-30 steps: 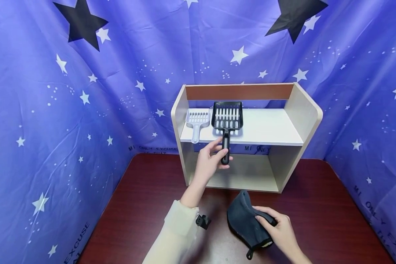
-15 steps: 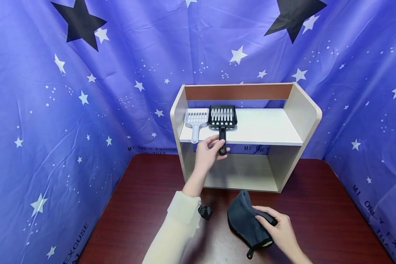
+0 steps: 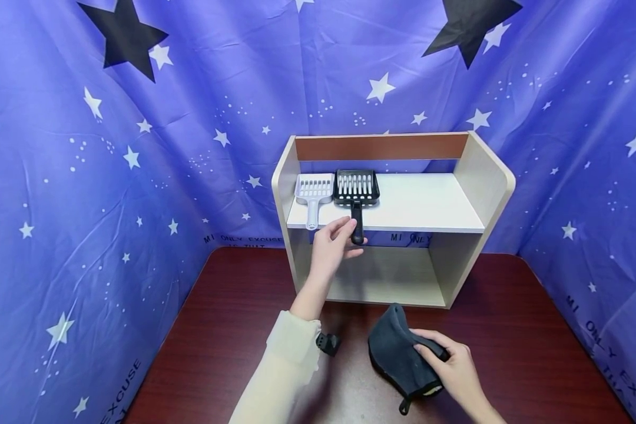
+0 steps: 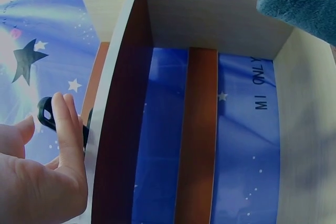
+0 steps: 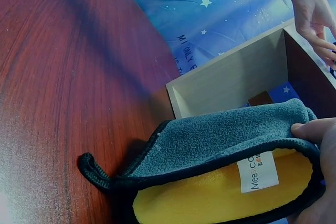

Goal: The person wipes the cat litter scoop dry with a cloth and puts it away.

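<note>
My left hand (image 3: 331,244) is at the handle of a black slotted litter scoop (image 3: 356,187), which lies on the upper shelf with its handle over the front edge. In the left wrist view, the thumb stands a little apart from the handle's end (image 4: 46,113) and the fingers are fairly straight beside it. A smaller white litter scoop (image 3: 315,188) lies just left of the black one. Low on the right, my right hand (image 3: 453,365) grips a dark grey fabric mitt (image 5: 226,135) with black trim, a hanging loop, a yellow lining and a white label.
A small two-tier shelf unit (image 3: 477,194) with pale side panels stands at the back of the dark red table (image 3: 233,330). Blue curtains (image 3: 191,118) printed with stars enclose the table at the back and sides. A black wrist device (image 3: 328,343) sits by the left sleeve.
The black scoop has moved left and down onto the shelf beside the white one. My left thumb has loosened from its handle. The right hand and mitt have hardly moved.
</note>
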Tool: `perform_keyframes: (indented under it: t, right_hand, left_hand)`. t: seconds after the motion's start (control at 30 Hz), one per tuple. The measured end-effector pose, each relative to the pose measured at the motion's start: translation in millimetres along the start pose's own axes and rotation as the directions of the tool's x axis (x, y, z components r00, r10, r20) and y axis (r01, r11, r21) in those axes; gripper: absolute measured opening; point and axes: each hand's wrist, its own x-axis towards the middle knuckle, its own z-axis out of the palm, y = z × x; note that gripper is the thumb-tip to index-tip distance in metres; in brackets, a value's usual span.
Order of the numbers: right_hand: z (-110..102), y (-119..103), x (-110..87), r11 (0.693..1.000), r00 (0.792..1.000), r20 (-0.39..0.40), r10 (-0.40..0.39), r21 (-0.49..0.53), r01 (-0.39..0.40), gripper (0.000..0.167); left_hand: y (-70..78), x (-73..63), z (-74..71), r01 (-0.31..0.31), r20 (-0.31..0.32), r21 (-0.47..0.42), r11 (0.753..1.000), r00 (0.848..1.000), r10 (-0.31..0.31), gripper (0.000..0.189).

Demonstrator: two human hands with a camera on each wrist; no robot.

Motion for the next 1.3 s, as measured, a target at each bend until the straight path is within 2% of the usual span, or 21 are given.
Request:
perform_keyframes:
  t: [0.43, 0.7, 0.9, 1.1, 1.3]
  right_hand:
    - [-4.2, 5.0, 3.3, 1.000, 0.999, -0.016, 0.029, 0.013, -0.029, 0.029]
    - [-9.3, 14.8, 6.4, 0.995, 0.995, -0.015, 0.096, 0.018, -0.096, 0.025]
    - [-15.5, 27.4, 9.3, 0.982, 0.982, -0.034, 0.188, 0.022, -0.187, 0.024]
    - [-22.4, 41.1, 11.7, 0.959, 0.956, -0.072, 0.284, 0.020, -0.283, 0.026]
    - [-30.9, 51.1, 12.3, 0.944, 0.938, -0.117, 0.327, -0.015, -0.331, 0.029]
  left_hand:
    - [-10.9, -21.9, -15.7, 0.014, 0.037, -0.006, 1.000, 0.999, -0.014, 0.045]
    - [-29.4, -36.9, -35.1, 0.054, 0.031, 0.016, 0.998, 0.998, -0.055, 0.045]
    - [-48.1, -47.4, -52.2, 0.078, 0.013, 0.038, 0.996, 0.997, -0.078, 0.044]
    - [-64.4, -55.9, -67.6, 0.107, -0.006, 0.046, 0.993, 0.994, -0.107, 0.044]
    - [-76.3, -62.7, -79.0, 0.129, -0.011, 0.040, 0.991, 0.992, -0.129, 0.044]
